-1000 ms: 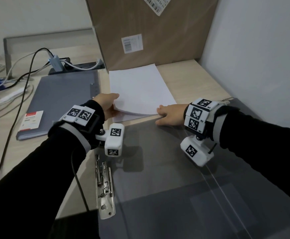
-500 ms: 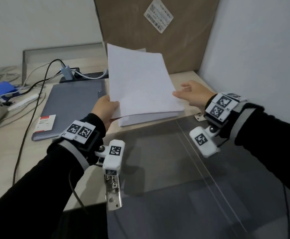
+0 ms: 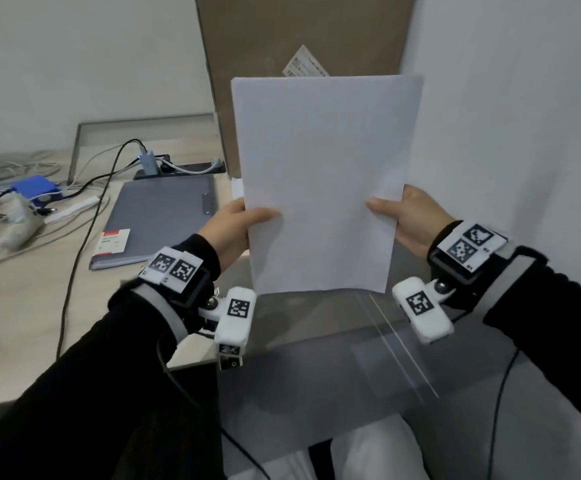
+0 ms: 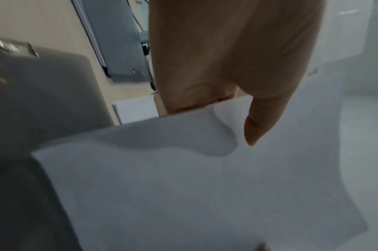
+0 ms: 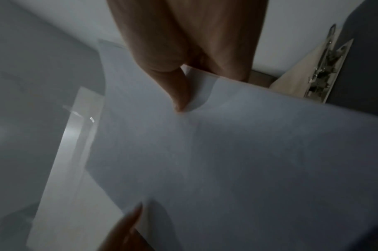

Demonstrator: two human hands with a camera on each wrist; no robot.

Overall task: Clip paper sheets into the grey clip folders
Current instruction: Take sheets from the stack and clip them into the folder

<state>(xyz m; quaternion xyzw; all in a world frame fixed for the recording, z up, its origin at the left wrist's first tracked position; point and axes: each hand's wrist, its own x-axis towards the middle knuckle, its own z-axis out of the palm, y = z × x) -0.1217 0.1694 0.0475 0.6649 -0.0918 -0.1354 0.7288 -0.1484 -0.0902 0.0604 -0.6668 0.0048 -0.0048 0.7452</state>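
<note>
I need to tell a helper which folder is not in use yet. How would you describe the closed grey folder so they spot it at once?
Start at the tall cardboard box standing against the back wall; the closed grey folder lies flat on the desk just left of it, in front of the cables. Unlike the open folder under the person's wrists, it bears a red and white label at its near corner.

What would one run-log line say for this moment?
left hand: grips paper sheets | right hand: grips sheets | open grey folder: below, unfilled
</note>
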